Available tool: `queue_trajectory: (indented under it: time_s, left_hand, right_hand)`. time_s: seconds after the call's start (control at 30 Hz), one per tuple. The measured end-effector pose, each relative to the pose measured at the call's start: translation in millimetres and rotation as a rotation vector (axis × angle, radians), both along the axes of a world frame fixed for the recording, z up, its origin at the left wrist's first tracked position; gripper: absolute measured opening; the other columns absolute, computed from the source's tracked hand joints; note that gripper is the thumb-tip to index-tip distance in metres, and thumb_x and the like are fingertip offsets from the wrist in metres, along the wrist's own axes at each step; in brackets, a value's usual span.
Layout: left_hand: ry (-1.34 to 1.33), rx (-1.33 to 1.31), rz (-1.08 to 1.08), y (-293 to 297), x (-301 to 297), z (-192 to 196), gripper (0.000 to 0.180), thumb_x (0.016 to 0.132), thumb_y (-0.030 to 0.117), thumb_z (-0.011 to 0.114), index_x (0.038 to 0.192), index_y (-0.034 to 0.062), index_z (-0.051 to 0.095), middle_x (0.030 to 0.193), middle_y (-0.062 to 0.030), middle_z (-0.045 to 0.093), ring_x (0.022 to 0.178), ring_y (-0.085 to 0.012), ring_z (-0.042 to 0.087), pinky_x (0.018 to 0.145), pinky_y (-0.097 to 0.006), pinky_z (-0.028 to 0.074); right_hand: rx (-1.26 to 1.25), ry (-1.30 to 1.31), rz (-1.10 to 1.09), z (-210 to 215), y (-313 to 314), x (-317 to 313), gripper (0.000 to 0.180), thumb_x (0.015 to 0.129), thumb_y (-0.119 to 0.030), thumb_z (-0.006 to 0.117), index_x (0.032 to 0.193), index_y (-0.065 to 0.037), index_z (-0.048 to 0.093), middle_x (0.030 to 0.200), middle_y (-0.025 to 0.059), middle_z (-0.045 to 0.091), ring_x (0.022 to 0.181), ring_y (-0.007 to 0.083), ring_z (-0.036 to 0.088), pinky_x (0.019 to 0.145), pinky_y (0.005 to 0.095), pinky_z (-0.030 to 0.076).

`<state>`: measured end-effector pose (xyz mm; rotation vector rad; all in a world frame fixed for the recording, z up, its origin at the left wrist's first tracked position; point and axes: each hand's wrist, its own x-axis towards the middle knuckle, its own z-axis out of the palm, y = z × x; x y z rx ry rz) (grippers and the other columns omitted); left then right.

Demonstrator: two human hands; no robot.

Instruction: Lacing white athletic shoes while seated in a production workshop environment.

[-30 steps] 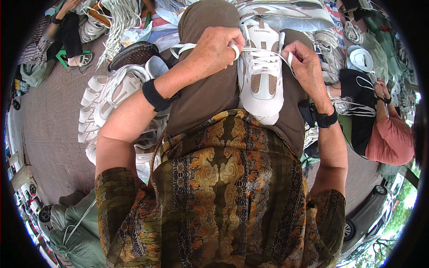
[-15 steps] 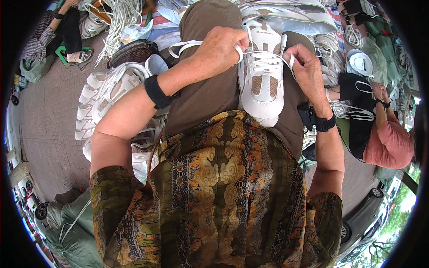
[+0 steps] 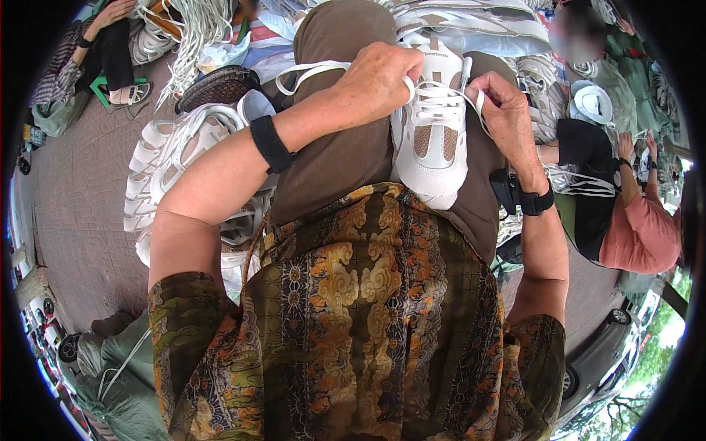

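A white sneaker (image 3: 434, 158) with brown mesh panels lies on my lap, its toe pointing toward me. White shoelace (image 3: 439, 99) crosses its tongue in several rows. My left hand (image 3: 379, 81) is closed on the lace at the shoe's left upper edge, and a loose lace end loops out beyond the wrist. On the shoe's right side, my right hand (image 3: 500, 110) pinches the lace between thumb and fingers. That stretch of lace runs from the eyelets into the fingers.
A stack of white sneakers (image 3: 173, 165) stands by my left leg, below a dark woven item (image 3: 217, 90). Bundles of white laces (image 3: 198, 33) hang at the far left. More shoe parts (image 3: 478, 26) lie ahead. A co-worker in a pink top (image 3: 640, 231) sits at the right.
My left hand has moved right, closer to the shoe's tongue, and its loose lace has shifted with it. My right hand stays nearly still. The co-worker at right has spread their hands.
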<state>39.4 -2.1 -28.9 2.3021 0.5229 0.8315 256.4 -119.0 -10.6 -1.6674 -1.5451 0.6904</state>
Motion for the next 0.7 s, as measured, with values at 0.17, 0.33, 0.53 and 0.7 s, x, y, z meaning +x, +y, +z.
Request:
queue_trajectory:
  time_s: [0.17, 0.33, 0.53, 0.7]
  left_hand:
    - [0.019, -0.005, -0.085, 4.4, -2.3, -0.6, 0.012, 0.074, -0.002, 0.054, 0.086, 0.0005, 0.055, 0.078, -0.0227, 0.061, 0.078, -0.0444, 0.060, 0.071, -0.053, 0.044]
    - [0.199, -0.011, -0.192, -2.7, -16.0, 23.7, 0.035, 0.078, -0.008, 0.051, 0.111, 0.0023, 0.054, 0.104, -0.0218, 0.061, 0.099, -0.0446, 0.058, 0.083, -0.049, 0.046]
    - [0.271, 0.454, -0.092, 12.9, -24.7, 70.1, 0.043, 0.077, -0.015, 0.043, 0.113, 0.0007, 0.060, 0.121, -0.0193, 0.059, 0.114, -0.0391, 0.055, 0.096, -0.045, 0.045]
    - [0.357, 0.280, -0.357, 34.4, 2.7, 65.7, 0.030, 0.074, 0.003, 0.067, 0.104, 0.0017, 0.063, 0.112, -0.0157, 0.062, 0.111, -0.0366, 0.055, 0.097, -0.043, 0.042]
  right_hand:
    - [0.070, -0.260, 0.190, 11.4, -1.6, 13.4, 0.013, 0.090, 0.003, 0.058, 0.101, -0.003, 0.062, 0.081, -0.0021, 0.059, 0.076, 0.0055, 0.051, 0.068, 0.0215, 0.044]
    - [0.341, -0.460, 0.067, 33.0, 4.4, 27.0, 0.017, 0.090, -0.001, 0.056, 0.105, -0.002, 0.064, 0.092, 0.0172, 0.068, 0.088, 0.0341, 0.067, 0.076, 0.0385, 0.054]
    - [0.282, -0.835, 0.425, 53.4, 25.8, 9.3, 0.015, 0.080, -0.009, 0.060, 0.094, -0.006, 0.066, 0.095, 0.0104, 0.062, 0.099, 0.0284, 0.058, 0.081, 0.0414, 0.050]
    - [0.079, -0.977, 0.634, 61.3, 43.3, 13.1, 0.014, 0.081, -0.013, 0.060, 0.090, -0.006, 0.068, 0.097, 0.0101, 0.062, 0.104, 0.0284, 0.057, 0.086, 0.0459, 0.047]
